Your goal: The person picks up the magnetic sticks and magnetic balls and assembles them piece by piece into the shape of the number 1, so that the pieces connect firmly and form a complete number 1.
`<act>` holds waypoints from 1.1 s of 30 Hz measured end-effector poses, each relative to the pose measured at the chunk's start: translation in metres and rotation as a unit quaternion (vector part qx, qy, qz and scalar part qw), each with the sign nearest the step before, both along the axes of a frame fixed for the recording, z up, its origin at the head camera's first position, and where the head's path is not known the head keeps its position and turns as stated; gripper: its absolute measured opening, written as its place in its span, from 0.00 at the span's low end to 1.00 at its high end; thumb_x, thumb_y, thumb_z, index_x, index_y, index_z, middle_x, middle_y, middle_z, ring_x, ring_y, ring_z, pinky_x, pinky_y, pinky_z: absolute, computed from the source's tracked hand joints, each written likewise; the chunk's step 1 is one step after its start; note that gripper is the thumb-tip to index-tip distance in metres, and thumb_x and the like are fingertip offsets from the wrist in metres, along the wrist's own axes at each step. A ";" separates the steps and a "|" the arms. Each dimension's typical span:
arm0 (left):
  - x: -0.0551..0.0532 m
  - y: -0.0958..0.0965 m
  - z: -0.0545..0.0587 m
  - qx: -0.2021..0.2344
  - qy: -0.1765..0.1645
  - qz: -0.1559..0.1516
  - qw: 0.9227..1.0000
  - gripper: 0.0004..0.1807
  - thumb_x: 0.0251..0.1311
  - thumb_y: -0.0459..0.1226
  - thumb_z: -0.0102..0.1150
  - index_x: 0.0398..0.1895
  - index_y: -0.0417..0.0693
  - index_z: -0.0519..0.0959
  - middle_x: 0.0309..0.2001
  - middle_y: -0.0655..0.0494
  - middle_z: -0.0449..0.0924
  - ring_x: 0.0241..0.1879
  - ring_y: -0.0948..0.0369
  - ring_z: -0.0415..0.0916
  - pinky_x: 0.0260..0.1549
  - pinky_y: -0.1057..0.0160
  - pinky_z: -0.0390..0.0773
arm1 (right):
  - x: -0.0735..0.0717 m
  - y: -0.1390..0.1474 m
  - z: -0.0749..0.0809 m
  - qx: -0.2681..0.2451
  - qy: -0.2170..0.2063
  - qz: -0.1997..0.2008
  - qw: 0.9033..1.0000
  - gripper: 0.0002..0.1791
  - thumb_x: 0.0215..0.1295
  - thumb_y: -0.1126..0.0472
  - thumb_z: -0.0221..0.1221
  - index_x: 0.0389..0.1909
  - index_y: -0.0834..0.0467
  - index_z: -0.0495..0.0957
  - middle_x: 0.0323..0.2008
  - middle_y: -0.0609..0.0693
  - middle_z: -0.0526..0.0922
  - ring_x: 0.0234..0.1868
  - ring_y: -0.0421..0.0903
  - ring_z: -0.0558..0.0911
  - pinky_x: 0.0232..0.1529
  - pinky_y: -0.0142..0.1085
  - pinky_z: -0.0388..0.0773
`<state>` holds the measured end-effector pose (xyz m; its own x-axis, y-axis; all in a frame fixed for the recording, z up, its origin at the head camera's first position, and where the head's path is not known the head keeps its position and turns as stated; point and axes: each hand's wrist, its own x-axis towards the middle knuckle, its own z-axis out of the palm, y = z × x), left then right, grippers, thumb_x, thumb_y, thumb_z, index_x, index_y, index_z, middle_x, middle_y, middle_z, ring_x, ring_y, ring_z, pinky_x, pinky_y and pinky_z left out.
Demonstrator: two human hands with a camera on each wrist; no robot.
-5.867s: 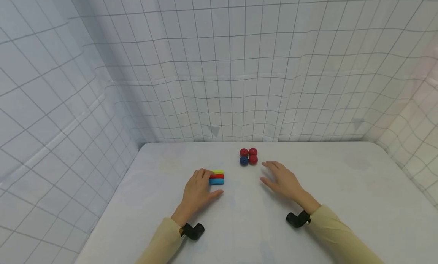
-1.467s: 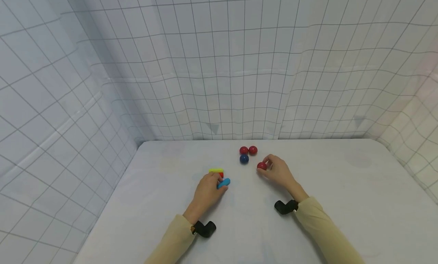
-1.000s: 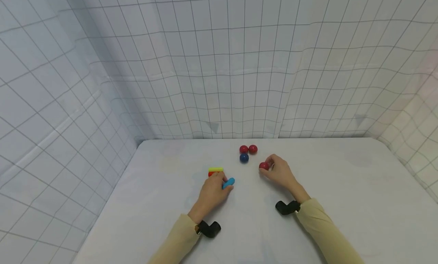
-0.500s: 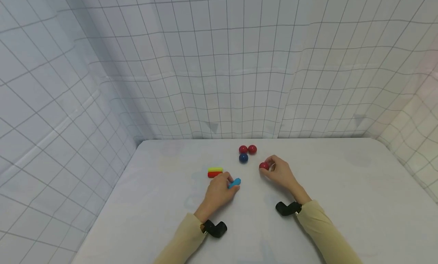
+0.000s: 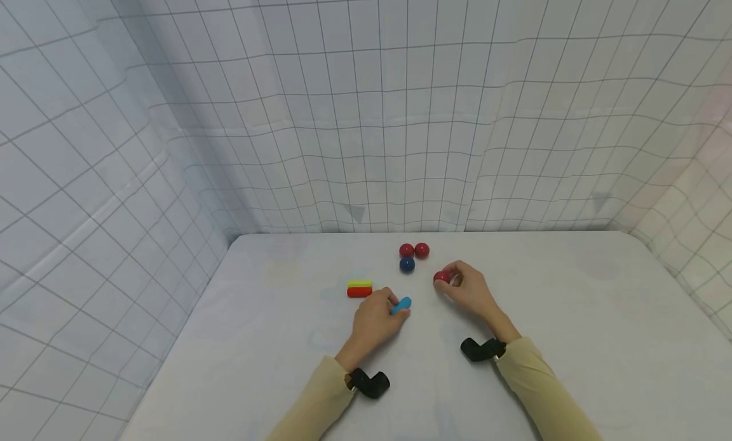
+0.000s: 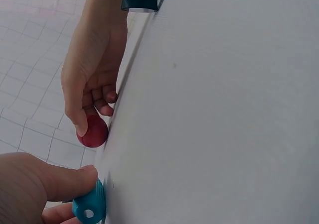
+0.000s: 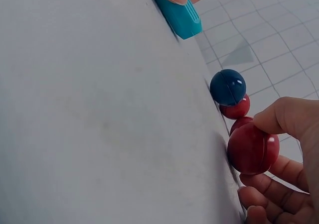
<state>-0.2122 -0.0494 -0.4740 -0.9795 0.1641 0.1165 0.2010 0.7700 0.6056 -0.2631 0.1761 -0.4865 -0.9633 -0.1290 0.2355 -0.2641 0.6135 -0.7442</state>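
Note:
My left hand (image 5: 376, 318) pinches a small light-blue plastic bar (image 5: 403, 305) between thumb and fingers, low over the white table. In the left wrist view, the bar's near end has a round hole and its side is ridged. My right hand (image 5: 470, 293) holds a glossy red ball (image 5: 441, 278) by thumb and fingers, to the right of the bar; a thin seam runs round this ball in the right wrist view. A dark blue ball (image 5: 407, 264) and two more red balls (image 5: 422, 250) sit together behind, between the hands.
Beyond my left hand, a yellow bar (image 5: 359, 283) and a red bar (image 5: 359, 292) lie side by side. White grid-lined curtains (image 5: 400, 142) stand behind and at both sides of the white table (image 5: 543, 301). Each wrist wears a black camera.
Earlier, my left hand was at the three bars; it took the blue one and has drawn it rightward. My right hand took a red ball from the group and now stays nearly still.

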 end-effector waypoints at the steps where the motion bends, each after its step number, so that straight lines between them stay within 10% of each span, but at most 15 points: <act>1: 0.000 0.001 0.000 0.001 0.000 0.001 1.000 0.14 0.54 0.45 0.67 0.33 0.46 0.76 0.24 0.60 0.70 0.23 0.63 0.68 0.22 0.66 0.70 | 0.000 0.000 0.000 -0.001 0.001 0.000 1.000 0.16 0.57 0.58 0.66 0.41 0.62 0.76 0.29 0.49 0.76 0.27 0.44 0.71 0.27 0.36 0.67; 33: -0.006 0.014 -0.009 0.019 0.030 0.011 0.999 0.13 0.55 0.49 0.65 0.32 0.51 0.77 0.24 0.64 0.71 0.24 0.66 0.69 0.22 0.65 0.68 | 0.000 0.000 -0.007 -0.025 0.018 -0.013 0.999 0.15 0.58 0.57 0.66 0.42 0.62 0.78 0.30 0.49 0.78 0.32 0.45 0.74 0.33 0.38 0.69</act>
<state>-0.2179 -0.0351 -0.4826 -0.9738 0.1375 0.1813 0.2219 0.7507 0.6223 -0.2633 0.1763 -0.4931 -0.9567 -0.0907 0.2765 -0.2762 0.5822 -0.7647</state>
